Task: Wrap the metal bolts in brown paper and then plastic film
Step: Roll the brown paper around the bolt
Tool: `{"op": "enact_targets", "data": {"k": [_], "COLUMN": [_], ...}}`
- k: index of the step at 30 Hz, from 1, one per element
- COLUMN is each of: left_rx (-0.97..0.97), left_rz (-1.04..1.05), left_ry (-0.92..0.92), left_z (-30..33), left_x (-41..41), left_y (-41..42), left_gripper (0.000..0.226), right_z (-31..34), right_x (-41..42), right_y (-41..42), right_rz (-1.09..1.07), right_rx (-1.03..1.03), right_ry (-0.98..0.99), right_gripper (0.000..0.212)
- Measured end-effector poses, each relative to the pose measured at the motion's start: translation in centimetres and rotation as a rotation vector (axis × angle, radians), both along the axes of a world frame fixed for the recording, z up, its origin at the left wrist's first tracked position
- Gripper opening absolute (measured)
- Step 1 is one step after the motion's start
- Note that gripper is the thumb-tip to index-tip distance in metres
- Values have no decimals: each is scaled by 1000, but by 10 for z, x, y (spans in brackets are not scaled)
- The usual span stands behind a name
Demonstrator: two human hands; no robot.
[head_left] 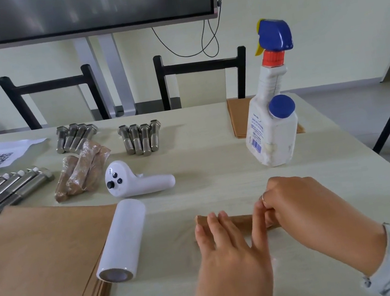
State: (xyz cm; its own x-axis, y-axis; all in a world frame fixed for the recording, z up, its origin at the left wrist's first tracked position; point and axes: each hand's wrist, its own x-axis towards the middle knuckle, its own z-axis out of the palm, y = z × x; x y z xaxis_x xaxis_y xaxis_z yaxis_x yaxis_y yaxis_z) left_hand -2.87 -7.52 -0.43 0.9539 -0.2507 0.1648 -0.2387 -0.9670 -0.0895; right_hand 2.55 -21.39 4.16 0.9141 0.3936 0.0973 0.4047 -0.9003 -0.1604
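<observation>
While the left hand (227, 243) pressed flat, fingers straight, on a brown-paper roll (239, 222) near the counter (218, 169) front edge, right hand (300, 202) in a curled grip on its end (ringed finger), film roll (123, 240) just left, bare bolts (141, 137) beyond.

I read "560" on the white controller (134, 180); the spray bottle (271, 118) label and barcode stay illegible.

Left hand (229, 254) presses paper roll (238, 221); right hand (300, 205) grips its end.
</observation>
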Motion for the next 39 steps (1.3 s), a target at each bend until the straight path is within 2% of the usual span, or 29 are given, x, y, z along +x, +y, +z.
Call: {"op": "enact_targets", "data": {"k": [2, 4, 6, 11, 13, 14, 16, 18, 19, 21, 22, 24, 25, 27, 29, 32, 35, 37, 39], "left_rx": [-3, 27, 59, 72, 79, 82, 92, 95, 93, 90, 90, 88, 84, 73, 53, 15, -39, -139, -294], "left_rz": [4, -24, -52, -81, -89, -96, -101, -102, -104, -108, -111, -115, -115, -117, -118, -120, -145, -176, -203], "left_ry": [-5, -5, -1, -16, -31, -40, -53, -58, -61, -73, -80, -89, -88, -86, -95, -102, -127, -160, -200], "left_z": [5, 9, 10, 8, 7, 7, 5, 5, 4, 4, 4, 4, 4, 4, 2, -1, -2, 1, 3], "left_x": [2, 3, 5, 9, 8, 8, 8, 7, 7, 6, 6, 6, 6, 6, 7, 7, 6, 5, 3], "left_y": [0, 1, 2, 2, 3, 3, 3, 4, 4, 5, 5, 6, 6, 5, 5, 4, 7, 14, 24], "left_gripper": [82, 84, 82, 71, 68, 66, 65, 64, 64, 64, 64, 64, 64, 64, 65, 67, 66, 56, 35], "right_z": [-4, -11, -17, -16, -14, -15, -17, -25, -29, -31, -31, -29, -24, -9, 4, 15, 10, 5, 5], "right_x": [-7, -15, -23, -30, -25, -20, -8, -1, 1, 2, 3, 7, 8, 9, 8, 10, 14, 18, 21], "right_y": [-1, -3, -5, -17, -29, -36, -50, -56, -56, -54, -53, -53, -53, -49, -41, -19, 8, 20, 23], "right_rz": [-47, -80, -97, -117, -192, -253, -408, -499, -515, -478, -441, -416, -436, -450, -379, -219, -131, -126, -132], "right_rx": [94, 200, 273, 476, 518, 474, 259, 49, 33, 86, 125, 259, 394, 732, 921, 896, 759, 650, 604], "right_ry": [-29, -43, -53, 60, 77, 24, -72, 30, 86, 90, 81, 67, 82, 229, 386, 486, 591, 618, 664], "right_gripper": [24, 41, 48, 46, 39, 34, 38, 43, 38, 12, 2, 11, 12, 14, 14, 13, 12, 11, 13]}}
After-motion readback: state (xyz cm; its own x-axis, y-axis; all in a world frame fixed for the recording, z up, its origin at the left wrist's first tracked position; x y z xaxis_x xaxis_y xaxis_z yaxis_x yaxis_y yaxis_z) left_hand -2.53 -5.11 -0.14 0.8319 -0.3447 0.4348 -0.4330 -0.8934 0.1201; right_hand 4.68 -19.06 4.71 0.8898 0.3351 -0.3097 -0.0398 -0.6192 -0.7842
